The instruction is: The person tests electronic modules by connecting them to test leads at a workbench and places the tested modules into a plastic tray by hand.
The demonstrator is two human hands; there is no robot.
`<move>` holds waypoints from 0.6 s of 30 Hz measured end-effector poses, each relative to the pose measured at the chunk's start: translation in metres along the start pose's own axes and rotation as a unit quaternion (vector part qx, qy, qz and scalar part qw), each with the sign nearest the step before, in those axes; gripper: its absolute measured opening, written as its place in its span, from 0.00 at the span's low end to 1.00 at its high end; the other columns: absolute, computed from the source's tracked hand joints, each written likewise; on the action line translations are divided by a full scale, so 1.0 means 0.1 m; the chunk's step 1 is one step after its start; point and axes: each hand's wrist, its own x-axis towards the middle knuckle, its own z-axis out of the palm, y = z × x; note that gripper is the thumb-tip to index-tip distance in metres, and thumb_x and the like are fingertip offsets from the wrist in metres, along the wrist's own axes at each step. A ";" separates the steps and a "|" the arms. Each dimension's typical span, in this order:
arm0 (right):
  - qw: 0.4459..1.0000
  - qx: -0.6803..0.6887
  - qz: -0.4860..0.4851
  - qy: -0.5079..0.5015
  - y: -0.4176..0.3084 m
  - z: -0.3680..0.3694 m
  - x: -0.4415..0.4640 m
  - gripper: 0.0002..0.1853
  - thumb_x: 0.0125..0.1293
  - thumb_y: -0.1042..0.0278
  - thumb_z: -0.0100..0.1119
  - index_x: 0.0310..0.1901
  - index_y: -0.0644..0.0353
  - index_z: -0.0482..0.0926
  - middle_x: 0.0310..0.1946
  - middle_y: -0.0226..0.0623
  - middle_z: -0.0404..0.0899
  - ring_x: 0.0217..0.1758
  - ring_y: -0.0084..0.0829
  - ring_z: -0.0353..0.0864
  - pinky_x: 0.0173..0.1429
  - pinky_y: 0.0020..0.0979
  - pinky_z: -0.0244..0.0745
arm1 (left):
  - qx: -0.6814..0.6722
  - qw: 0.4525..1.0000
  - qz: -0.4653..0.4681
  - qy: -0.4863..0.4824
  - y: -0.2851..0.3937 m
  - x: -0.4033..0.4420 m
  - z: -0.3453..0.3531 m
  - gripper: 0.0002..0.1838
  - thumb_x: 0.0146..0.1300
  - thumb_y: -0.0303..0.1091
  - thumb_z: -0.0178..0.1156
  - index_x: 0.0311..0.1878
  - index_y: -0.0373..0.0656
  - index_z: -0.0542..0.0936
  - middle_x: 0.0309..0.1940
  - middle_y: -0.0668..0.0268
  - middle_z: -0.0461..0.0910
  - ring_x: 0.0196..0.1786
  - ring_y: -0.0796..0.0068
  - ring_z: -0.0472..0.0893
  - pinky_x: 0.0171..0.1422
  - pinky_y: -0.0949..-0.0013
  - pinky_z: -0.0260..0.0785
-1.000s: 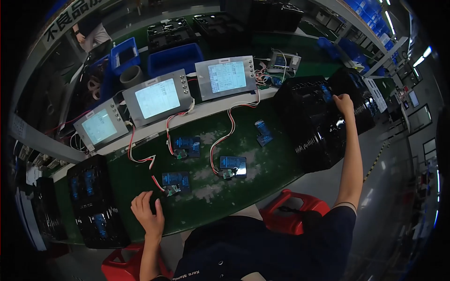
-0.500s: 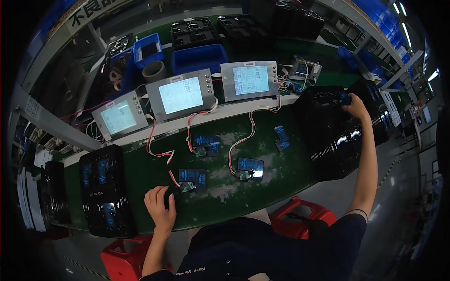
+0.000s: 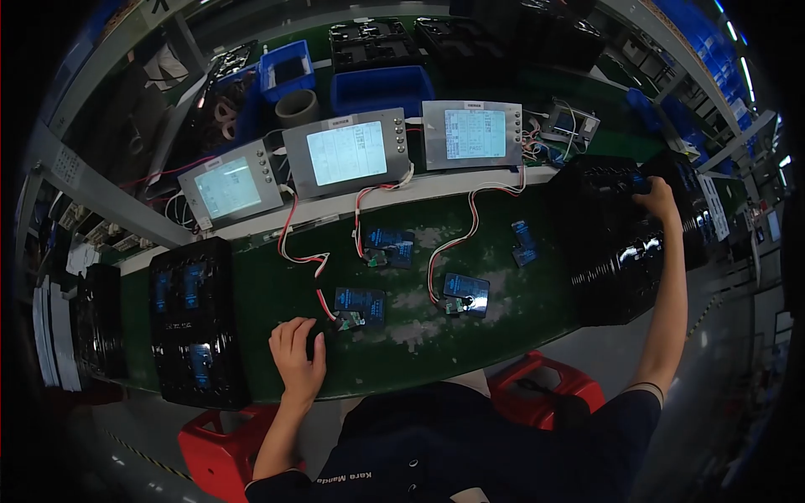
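My left hand point(image 3: 299, 359) rests at the front of the green bench with its fingers apart and nothing in them. Just beyond its fingertips lies a blue flat pack point(image 3: 360, 303), like a battery pack, with a small green circuit board and red and white wires. Two more wired packs point(image 3: 391, 246) point(image 3: 467, 293) lie farther in, and an unwired blue pack point(image 3: 524, 244) lies to the right. My right hand point(image 3: 660, 199) reaches over the black plastic tray point(image 3: 608, 260), its fingers closed on a blue pack point(image 3: 641, 182) that is mostly hidden.
Three lit testers point(image 3: 231, 186) point(image 3: 347, 153) point(image 3: 475, 134) stand along the back. A black tray point(image 3: 191, 323) with several blue packs sits at left. Blue bins point(image 3: 381, 90) are behind the testers. Red stools point(image 3: 549, 390) stand below the bench edge.
The view has shifted, so the bench appears farther right. My right hand stays at the blue pack over the right tray. My left hand remains open by the nearest wired pack.
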 end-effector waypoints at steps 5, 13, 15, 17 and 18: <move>0.988 0.122 -0.049 0.078 -0.19 -0.33 -0.28 0.36 0.52 0.64 0.72 0.62 0.70 0.71 0.47 0.53 0.81 0.49 0.40 0.83 0.56 0.34 0.77 | 0.003 1.000 0.020 0.012 0.02 0.02 -0.01 0.17 0.53 0.24 0.65 0.48 0.39 0.78 0.45 0.60 0.77 0.50 0.57 0.74 0.54 0.59 0.63; 0.767 0.605 -0.183 -0.112 -1.46 -0.29 -1.46 0.37 0.56 0.81 0.67 0.68 0.65 0.64 0.56 0.43 0.76 0.59 0.32 0.78 0.63 0.30 0.72 | -0.078 0.982 0.169 -0.038 0.63 0.38 0.27 0.22 0.46 0.25 0.69 0.49 0.40 0.80 0.44 0.63 0.78 0.47 0.60 0.76 0.50 0.61 0.66; 0.718 0.641 -0.191 -0.191 -1.74 -0.01 -1.60 0.37 0.56 0.83 0.66 0.68 0.66 0.64 0.56 0.43 0.76 0.58 0.33 0.78 0.64 0.31 0.72 | -0.107 0.967 0.225 -0.050 0.84 0.49 0.45 0.22 0.45 0.25 0.68 0.48 0.40 0.81 0.43 0.64 0.78 0.46 0.62 0.76 0.49 0.63 0.67; 0.683 0.658 -0.182 -0.261 -1.94 0.34 -1.65 0.36 0.57 0.81 0.67 0.68 0.66 0.64 0.54 0.42 0.77 0.57 0.31 0.78 0.64 0.30 0.72 | -0.116 0.959 0.251 -0.058 0.98 0.54 0.68 0.21 0.46 0.25 0.68 0.47 0.40 0.81 0.42 0.64 0.78 0.46 0.63 0.76 0.48 0.64 0.67; 0.669 0.662 -0.177 -0.289 -2.01 0.51 -1.67 0.35 0.58 0.80 0.67 0.68 0.65 0.64 0.54 0.41 0.77 0.56 0.30 0.78 0.62 0.30 0.72 | -0.120 0.949 0.282 -0.069 1.02 0.55 0.82 0.19 0.48 0.26 0.66 0.47 0.40 0.81 0.41 0.65 0.77 0.45 0.65 0.76 0.47 0.65 0.67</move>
